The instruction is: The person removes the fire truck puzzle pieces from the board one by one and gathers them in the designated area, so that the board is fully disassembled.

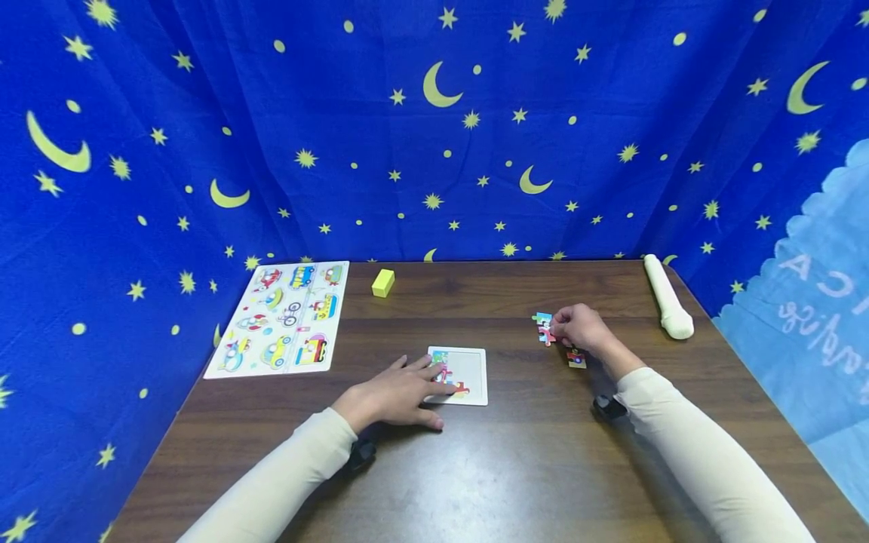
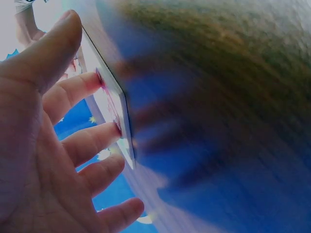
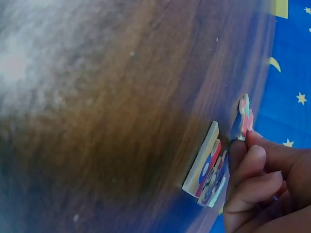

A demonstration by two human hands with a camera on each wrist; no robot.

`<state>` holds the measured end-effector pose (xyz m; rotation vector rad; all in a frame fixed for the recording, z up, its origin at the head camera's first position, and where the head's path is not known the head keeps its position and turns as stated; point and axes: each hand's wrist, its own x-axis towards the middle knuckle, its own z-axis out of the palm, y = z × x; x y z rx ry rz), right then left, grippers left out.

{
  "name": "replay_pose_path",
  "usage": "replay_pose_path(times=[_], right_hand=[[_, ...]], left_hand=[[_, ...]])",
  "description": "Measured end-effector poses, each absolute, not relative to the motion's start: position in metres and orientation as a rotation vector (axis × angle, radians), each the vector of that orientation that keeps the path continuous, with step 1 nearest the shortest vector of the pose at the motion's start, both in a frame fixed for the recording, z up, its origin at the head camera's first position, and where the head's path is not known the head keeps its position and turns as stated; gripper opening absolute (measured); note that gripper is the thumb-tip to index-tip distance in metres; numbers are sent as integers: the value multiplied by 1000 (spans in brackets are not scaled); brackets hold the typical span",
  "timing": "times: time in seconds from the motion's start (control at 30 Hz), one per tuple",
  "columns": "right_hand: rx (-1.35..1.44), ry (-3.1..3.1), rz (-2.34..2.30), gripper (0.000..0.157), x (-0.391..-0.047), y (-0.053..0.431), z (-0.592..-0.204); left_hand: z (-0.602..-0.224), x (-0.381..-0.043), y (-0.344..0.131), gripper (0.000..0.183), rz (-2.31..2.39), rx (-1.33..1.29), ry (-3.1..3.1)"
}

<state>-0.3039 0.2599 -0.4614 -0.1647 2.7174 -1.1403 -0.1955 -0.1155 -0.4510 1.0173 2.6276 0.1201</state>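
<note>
My left hand (image 1: 400, 392) lies with fingers spread over the left side of a small white puzzle tray (image 1: 480, 377). Two of its fingertips touch the tray's picture side in the left wrist view. Colourful jigsaw pieces (image 1: 462, 389) fill the tray's left part, partly hidden by those fingers. Farther right, my right hand (image 1: 584, 329) pinches a red, green and blue jigsaw piece (image 3: 246, 116) between thumb and finger. Beside that hand, more jigsaw pieces (image 3: 206, 167) with red and dark blue print lie on the table; how many is unclear.
A white board with vehicle pictures (image 1: 305, 317) lies at the back left. Behind the tray stands a yellow block (image 1: 383, 283). Toward the back right lies a cream-coloured, club-shaped object (image 1: 667, 298). A blue star-and-moon curtain (image 1: 407, 151) borders the wooden table (image 1: 516, 460).
</note>
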Motion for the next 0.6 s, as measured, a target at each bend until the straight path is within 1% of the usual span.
replay_pose_path(times=[0.1,0.2,0.4,0.6], right_hand=[[-214,2881,-957,9,-304,259,-462],[-236,2958,-891,7,-305,258,-461],[-274,2905,-1038,9,-302,246,-456],[-413,2725,-1178,9,-288,211,-455]], left_hand=[[-451,-195,-116,66,129,1026,2628],[-451,-195,-117,68,159,1031,2626],[-452,-197,-117,71,217,1008,2623],[-453,-197,-117,70,224,1013,2627]])
